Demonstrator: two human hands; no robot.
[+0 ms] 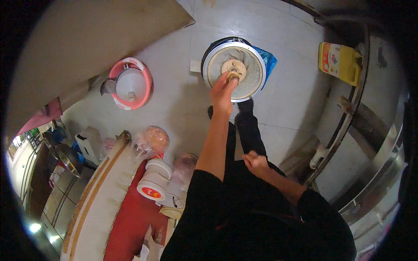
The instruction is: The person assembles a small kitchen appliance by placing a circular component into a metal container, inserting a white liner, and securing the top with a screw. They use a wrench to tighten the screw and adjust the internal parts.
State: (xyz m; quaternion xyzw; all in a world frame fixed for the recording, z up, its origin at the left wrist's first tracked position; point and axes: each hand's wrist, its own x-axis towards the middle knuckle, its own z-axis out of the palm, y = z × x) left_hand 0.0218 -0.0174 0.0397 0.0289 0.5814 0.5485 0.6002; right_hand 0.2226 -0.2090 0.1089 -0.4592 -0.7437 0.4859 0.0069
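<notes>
Ahead of me on the floor stands a round container with a pale metal rim (263,65). Its top is covered by a greyish, cloth-like round surface with a light wooden-looking disc (230,65) in the middle. My left hand (222,95) reaches out over it, fingers closed round a small brownish knob (234,76) at the disc's near side. Blue plastic (268,61) sticks out from the container's right side. My right hand (256,164) is held in front of my body, its fingers curled in, with nothing visible in it.
A pink and white basin (149,82) with a grey funnel-shaped piece (130,82) sits at the left. By the right wall stands a yellow jug (348,71). White tubs (152,185), plastic bags (152,140) and a red panel (130,217) lie near left. A board edge (183,19) juts in upper left.
</notes>
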